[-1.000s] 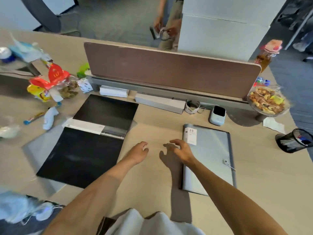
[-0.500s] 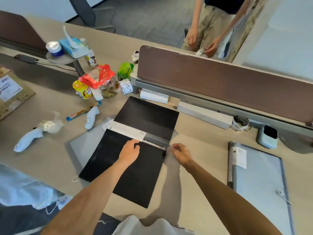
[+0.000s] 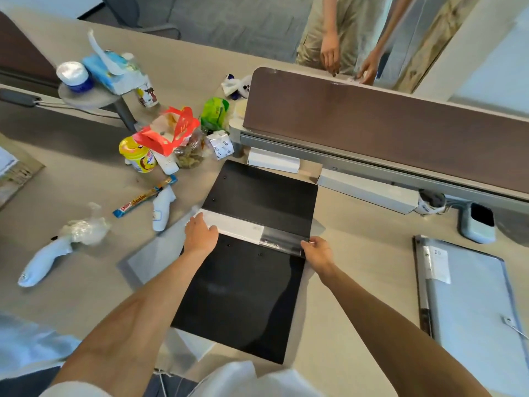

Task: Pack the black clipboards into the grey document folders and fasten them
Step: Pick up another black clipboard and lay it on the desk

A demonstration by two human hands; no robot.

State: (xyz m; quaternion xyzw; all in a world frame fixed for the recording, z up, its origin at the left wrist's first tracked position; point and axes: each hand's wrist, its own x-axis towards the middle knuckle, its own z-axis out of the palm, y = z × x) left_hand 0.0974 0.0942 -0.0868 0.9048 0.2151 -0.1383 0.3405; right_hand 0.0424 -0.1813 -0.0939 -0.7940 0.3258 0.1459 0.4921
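A black clipboard (image 3: 246, 293) lies open flat on the desk, its two black panels joined by a white and clear spine strip (image 3: 252, 229). It rests on top of a grey document folder (image 3: 148, 259) that shows at its left and lower edges. My left hand (image 3: 200, 234) presses on the left end of the spine. My right hand (image 3: 316, 250) pinches the right end of the spine. A second grey document folder (image 3: 469, 305) lies closed at the right, with a string fastener.
A brown divider panel (image 3: 386, 121) runs along the back of the desk, with white boxes (image 3: 366, 190) at its foot. Snacks, a red carton (image 3: 169, 133) and white controllers (image 3: 43, 262) clutter the left side. Another person stands behind the divider.
My view swung left from the closed folder to the open clipboard. Both hands moved onto the clipboard's spine; the left slid to its left end and the right gripped its right end.
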